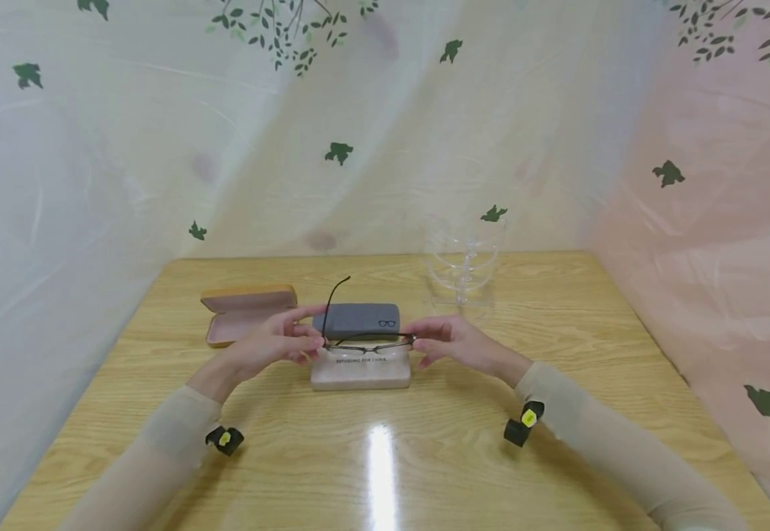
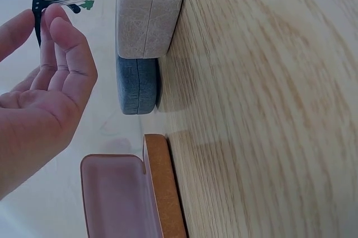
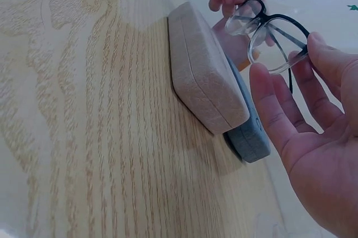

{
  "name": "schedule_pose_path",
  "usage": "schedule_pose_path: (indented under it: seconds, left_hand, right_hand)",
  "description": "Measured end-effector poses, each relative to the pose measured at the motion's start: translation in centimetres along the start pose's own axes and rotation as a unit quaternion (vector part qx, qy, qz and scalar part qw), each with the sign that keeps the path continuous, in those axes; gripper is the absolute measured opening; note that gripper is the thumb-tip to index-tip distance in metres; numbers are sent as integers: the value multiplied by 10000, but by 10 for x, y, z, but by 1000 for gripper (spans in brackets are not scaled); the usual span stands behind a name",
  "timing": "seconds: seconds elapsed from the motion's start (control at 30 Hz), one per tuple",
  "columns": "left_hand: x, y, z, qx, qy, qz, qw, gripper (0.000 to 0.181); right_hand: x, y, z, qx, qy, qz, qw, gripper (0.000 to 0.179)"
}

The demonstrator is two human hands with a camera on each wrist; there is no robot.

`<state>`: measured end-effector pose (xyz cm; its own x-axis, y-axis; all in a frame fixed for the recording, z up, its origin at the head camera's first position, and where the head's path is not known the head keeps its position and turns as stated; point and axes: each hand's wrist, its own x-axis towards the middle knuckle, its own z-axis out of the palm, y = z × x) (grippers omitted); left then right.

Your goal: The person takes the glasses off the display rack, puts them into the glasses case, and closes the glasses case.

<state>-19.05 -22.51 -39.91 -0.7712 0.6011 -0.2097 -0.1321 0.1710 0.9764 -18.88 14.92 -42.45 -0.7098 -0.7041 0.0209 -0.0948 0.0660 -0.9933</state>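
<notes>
A pair of black-topped eyeglasses point(image 1: 369, 349) is held in the air over a pale pinkish glasses case point(image 1: 361, 380). My left hand point(image 1: 268, 344) pinches one end of the frame by the hinge, where a temple stands straight out, away from me. At the other end, my right hand point(image 1: 461, 344) grips the corner of the frame between thumb and fingers; the temple on that side lies folded across behind the lenses. In the right wrist view the eyeglasses point(image 3: 279, 17) show clear lower rims. Behind the pinkish case lies a closed blue-grey case point(image 1: 352, 317).
An orange-brown glasses case point(image 1: 248, 293) with a pink lining stands open at the left. Towards the back right is a clear tiered display stand point(image 1: 462, 273). The wooden table point(image 1: 557, 317) meets a leaf-patterned curtain point(image 1: 392, 184) at its back and sides.
</notes>
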Motion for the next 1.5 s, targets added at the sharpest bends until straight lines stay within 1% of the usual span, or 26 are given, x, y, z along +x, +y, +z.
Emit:
schedule_pose_path:
  seconds: [0.17, 0.33, 0.5, 0.6, 0.73, 0.83, 0.93, 1.07, 1.27, 1.5]
  left_hand:
    - [0, -1, 0, 60, 20, -14, 10000, 76]
    - [-2, 2, 3, 388, 78, -32, 9992, 75]
    - [-3, 4, 5, 803, -96, 10, 9967, 69]
    - [-4, 4, 7, 930, -234, 66, 9954, 62]
    - [-4, 6, 8, 931, -287, 58, 9952, 54]
    - [-5, 8, 10, 967, -306, -28, 9948, 46]
    - [-5, 10, 12, 1072, -401, -78, 9934, 40]
    - [-5, 12, 14, 1137, -484, -106, 9923, 38]
    - [-3, 14, 16, 1017, -503, -151, 9934, 39]
    - [-2, 13, 15, 1011, -463, -113, 9937, 37]
  right_hand:
    - [0, 0, 0, 27, -1, 8, 10000, 40]
    - [1, -2, 1, -26, 55, 69, 10000, 41]
    - [1, -4, 1, -175, 230, 162, 9995, 39]
    - [2, -4, 1, -167, 275, 132, 9994, 38]
    - [3, -4, 1, -74, 284, -8, 9996, 40]
    - [3, -4, 1, 66, 333, -61, 9994, 46]
    - [4, -4, 1, 176, 379, -104, 9991, 52]
    - [6, -3, 1, 181, 360, -164, 9991, 51]
    - [4, 0, 1, 114, 403, -6, 9991, 46]
    - [4, 0, 0, 148, 365, 96, 9992, 48]
